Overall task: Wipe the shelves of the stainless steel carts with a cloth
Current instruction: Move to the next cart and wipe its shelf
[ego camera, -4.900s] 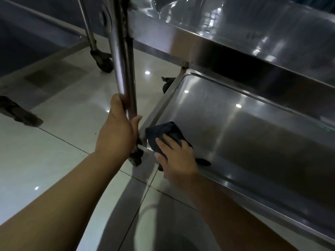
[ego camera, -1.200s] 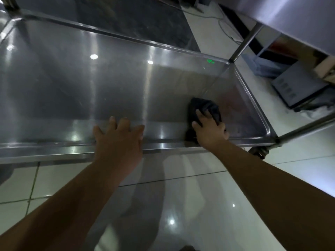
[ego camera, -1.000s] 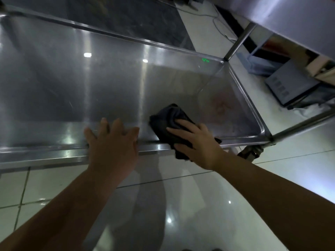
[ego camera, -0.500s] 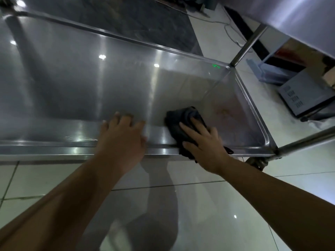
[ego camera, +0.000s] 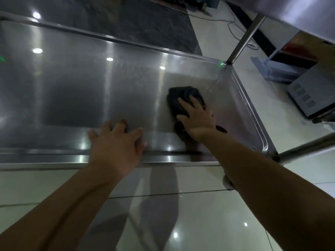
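Observation:
The low shelf (ego camera: pixel 72 87) of a stainless steel cart fills the upper half of the view, shiny with a raised rim. A dark cloth (ego camera: pixel 179 96) lies flat on the shelf toward its right end. My right hand (ego camera: pixel 197 117) presses down on the cloth with spread fingers, covering its near part. My left hand (ego camera: pixel 116 144) rests palm down on the shelf's near rim, fingers apart, holding nothing.
An upright cart post (ego camera: pixel 244 35) rises from the far right corner, and a horizontal tube (ego camera: pixel 308 147) runs off the near right corner. The upper shelf (ego camera: pixel 308 13) overhangs at top right. Boxes and a flat grey device (ego camera: pixel 311 95) sit on the tiled floor to the right.
My right hand has pushed the cloth away from the near rim, further onto the shelf and slightly right. My left hand stays on the rim.

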`<state>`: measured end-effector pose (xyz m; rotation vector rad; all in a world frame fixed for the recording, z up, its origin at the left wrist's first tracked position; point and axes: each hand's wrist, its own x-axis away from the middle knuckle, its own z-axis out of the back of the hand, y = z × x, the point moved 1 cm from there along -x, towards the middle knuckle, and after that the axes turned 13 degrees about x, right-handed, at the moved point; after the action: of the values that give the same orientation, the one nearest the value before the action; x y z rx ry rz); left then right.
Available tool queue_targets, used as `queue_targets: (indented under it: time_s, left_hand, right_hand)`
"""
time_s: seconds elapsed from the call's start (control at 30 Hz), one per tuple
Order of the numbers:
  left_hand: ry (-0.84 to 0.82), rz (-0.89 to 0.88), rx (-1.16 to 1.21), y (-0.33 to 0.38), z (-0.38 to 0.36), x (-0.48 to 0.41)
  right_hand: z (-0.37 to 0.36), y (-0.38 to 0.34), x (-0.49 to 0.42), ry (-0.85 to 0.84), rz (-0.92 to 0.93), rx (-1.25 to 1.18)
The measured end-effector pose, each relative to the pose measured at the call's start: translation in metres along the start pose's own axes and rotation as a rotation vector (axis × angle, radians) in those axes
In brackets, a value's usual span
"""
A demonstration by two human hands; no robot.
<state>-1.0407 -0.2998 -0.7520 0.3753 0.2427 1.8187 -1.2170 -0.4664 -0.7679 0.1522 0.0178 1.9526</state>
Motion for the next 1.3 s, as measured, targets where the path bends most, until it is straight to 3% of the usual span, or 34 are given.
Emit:
queue_targets:
  time_s: [0.07, 0.1, 0.13, 0.23, 0.3, 0.37, 0.5, 0.53, 0.57, 0.67, 0.73, 0.8, 0.87, 0.93, 0.97, 1.03, 1.1, 1.17, 1.2, 1.23, 1.3]
  left_hand:
    - [-0.017, 0.004, 0.002, -0.002, 0.001, -0.001]
    - [-0.019, 0.006, 0.004, -0.003, 0.002, -0.001]
    - [-0.018, 0.009, 0.005, -0.002, 0.003, -0.001]
    - [-0.005, 0.018, -0.007, 0.002, 0.001, -0.001]
    - [0.007, 0.032, 0.003, 0.004, -0.001, 0.000]
    - [0.018, 0.039, 0.016, 0.004, -0.002, 0.001]
    - [0.018, 0.033, 0.012, 0.005, 0.001, 0.001]
    - [0.008, 0.040, 0.013, 0.006, 0.002, 0.001]
    - [-0.004, 0.050, 0.013, 0.007, 0.003, 0.000]
    - [0.005, 0.055, 0.037, 0.015, 0.002, -0.001]
    - [0.024, -0.025, 0.061, 0.030, -0.003, -0.002]
    - [0.021, -0.133, 0.129, 0.053, -0.015, -0.003]
    - [0.002, -0.198, 0.206, 0.076, -0.027, -0.007]
    - [-0.017, -0.214, 0.233, 0.088, -0.036, -0.011]
    - [-0.022, -0.208, 0.218, 0.090, -0.039, -0.012]
    - [-0.029, -0.199, 0.177, 0.090, -0.046, -0.013]
    - [-0.029, -0.199, 0.152, 0.091, -0.047, -0.012]
    - [-0.036, -0.189, 0.126, 0.096, -0.046, -0.014]
    - [-0.044, -0.178, 0.111, 0.099, -0.044, -0.015]
    - [-0.053, -0.165, 0.098, 0.102, -0.043, -0.017]
    - [-0.062, -0.144, 0.093, 0.103, -0.042, -0.017]
  right_hand:
    - [0.004, 0.009, -0.003, 0.019, 0.236, -0.026]
    - [0.006, 0.023, -0.007, 0.038, 0.219, -0.043]
    - [0.005, 0.038, -0.011, 0.047, 0.106, -0.043]
    - [0.011, 0.066, -0.030, -0.098, -0.465, -0.154]
    - [0.017, 0.045, -0.043, -0.128, -0.566, -0.209]
    - [0.018, 0.016, -0.052, -0.113, -0.317, -0.142]
    - [0.011, 0.014, -0.041, 0.048, 0.408, -0.020]
    - [0.012, 0.028, -0.039, 0.097, 0.441, -0.050]
    - [0.010, 0.046, -0.039, 0.112, 0.337, -0.084]
    - [0.003, 0.090, -0.031, -0.013, -0.348, -0.123]
    - [0.003, 0.085, -0.021, -0.045, -0.566, -0.212]
    - [0.002, 0.067, -0.006, -0.052, -0.386, -0.120]
    - [-0.006, 0.056, 0.021, 0.025, -0.010, -0.014]
    - [-0.009, 0.064, 0.056, 0.055, 0.244, -0.121]
    - [-0.009, 0.075, 0.066, 0.051, 0.269, -0.201]
    - [-0.013, 0.112, 0.070, 0.023, 0.131, -0.196]
    - [-0.020, 0.144, 0.068, -0.044, -0.175, -0.009]
    - [-0.019, 0.148, 0.067, -0.071, -0.504, 0.004]
    - [-0.017, 0.138, 0.070, -0.086, -0.569, -0.023]
    - [-0.015, 0.125, 0.074, -0.095, -0.526, -0.028]
    - [-0.015, 0.097, 0.090, -0.040, -0.264, -0.034]
